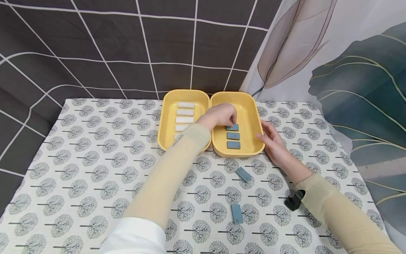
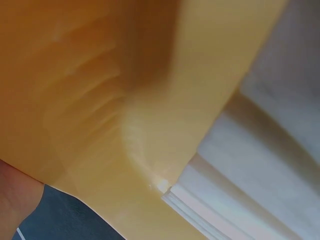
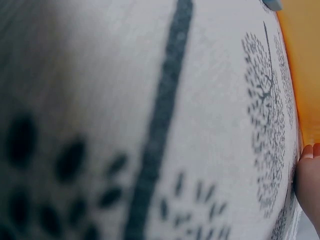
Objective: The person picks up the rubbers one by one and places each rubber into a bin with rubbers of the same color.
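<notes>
Two yellow plastic bins stand side by side. My left hand reaches over the left bin into the right bin, its curled fingers pinching the end of a small blue rectangular block. Two more blue blocks, the middle one and the nearest one, lie below it in a column. At the right bin's outer side, my right hand holds the wall, thumb at the rim and fingers along the outside. In the right wrist view, fingertips meet the yellow wall.
White rectangular blocks lie in a column in the left bin, partly hidden by the left forearm. Two loose blue blocks, one tilted and one closer, lie on the tree-print tablecloth. A dark tile-patterned backdrop rises behind.
</notes>
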The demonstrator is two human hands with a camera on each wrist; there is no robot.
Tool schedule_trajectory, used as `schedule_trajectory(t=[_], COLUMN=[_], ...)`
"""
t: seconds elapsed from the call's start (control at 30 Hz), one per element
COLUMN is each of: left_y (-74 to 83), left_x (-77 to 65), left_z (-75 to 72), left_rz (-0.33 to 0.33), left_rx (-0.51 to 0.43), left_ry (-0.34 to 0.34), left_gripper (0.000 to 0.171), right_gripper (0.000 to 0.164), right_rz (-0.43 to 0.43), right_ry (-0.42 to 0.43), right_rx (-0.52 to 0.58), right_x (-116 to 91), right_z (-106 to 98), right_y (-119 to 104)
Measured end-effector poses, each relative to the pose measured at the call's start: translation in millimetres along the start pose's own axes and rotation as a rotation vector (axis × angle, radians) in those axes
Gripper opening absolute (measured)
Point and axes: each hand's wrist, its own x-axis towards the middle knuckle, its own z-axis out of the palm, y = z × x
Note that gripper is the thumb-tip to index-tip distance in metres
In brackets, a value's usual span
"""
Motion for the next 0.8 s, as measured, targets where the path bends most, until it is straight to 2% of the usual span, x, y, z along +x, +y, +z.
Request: schedule_trajectory(t=[0.8], left_y=[-1.0], left_x=[1.0], left_z=[0.9], left_rz=[0.016], left_rx=[0.009], left_ry=[0.007], left_gripper=[0.013], right_gripper=[0.067], right_rz=[-0.013], right_ry=[0.005], right_rx=[0.016], right_x=[1.1], right_z=[-0.4], right_y=[1.9])
